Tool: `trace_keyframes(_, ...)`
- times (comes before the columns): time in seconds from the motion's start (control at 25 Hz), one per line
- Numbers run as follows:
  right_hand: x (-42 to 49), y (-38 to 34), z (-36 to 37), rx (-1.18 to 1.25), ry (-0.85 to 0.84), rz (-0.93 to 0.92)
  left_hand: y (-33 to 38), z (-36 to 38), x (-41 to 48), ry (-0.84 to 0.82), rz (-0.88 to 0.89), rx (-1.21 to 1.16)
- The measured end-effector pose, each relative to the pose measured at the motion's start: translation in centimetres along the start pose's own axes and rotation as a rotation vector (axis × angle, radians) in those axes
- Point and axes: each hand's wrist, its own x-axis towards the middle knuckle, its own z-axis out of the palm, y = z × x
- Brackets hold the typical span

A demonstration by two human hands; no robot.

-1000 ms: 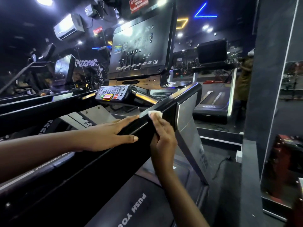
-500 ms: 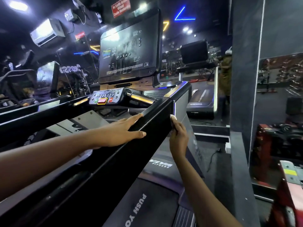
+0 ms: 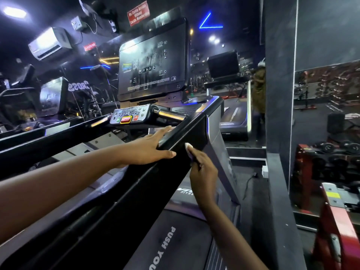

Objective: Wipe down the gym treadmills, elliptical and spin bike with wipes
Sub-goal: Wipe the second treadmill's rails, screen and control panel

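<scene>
A black treadmill side handrail (image 3: 124, 191) runs from the lower left up to the console. My left hand (image 3: 150, 147) lies flat on its top with the fingers straight. My right hand (image 3: 202, 168) presses a small white wipe (image 3: 188, 148) against the rail's outer right face; only the wipe's top edge shows above the fingers. The treadmill's dark screen (image 3: 152, 63) and its button panel (image 3: 130, 115) with red and green keys stand just beyond the hands. The belt (image 3: 175, 240) lies below the rail.
A dark pillar (image 3: 280, 94) and a low ledge stand close on the right, with red equipment (image 3: 335, 221) beyond. More treadmills (image 3: 233, 117) stand ahead and other machines (image 3: 50, 96) to the left. A person in a coat (image 3: 259, 88) stands by the pillar.
My right hand with the wipe slid along the rail's outer face, first toward the console, then back a little. My left hand stayed on top. The view shifted right.
</scene>
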Motion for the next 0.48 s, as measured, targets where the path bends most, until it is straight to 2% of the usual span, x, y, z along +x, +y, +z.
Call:
trace_keyframes(0.08, 3.2, -0.5, 0.1, -0.073, -0.017, -0.082, -0.2, -0.5, -1.4, 0.003, -0.009, 0.023)
trace_keyframes(0.24, 9.7, 0.2, 1.7, -0.316, -0.215, -0.035, -0.7, -0.7, -4.8, 0.009, -0.018, 0.054)
trace_keyframes(0.36, 10.4, 0.4, 2.0, -0.473, -0.364, -0.123, -1.3, 0.2, -6.6, -0.012, -0.012, 0.027)
trace_keyframes(0.48, 8.5, -3.0, 1.5, -0.499, -0.429, -0.195, -1.5, 1.0, -7.4, -0.002, -0.005, -0.019)
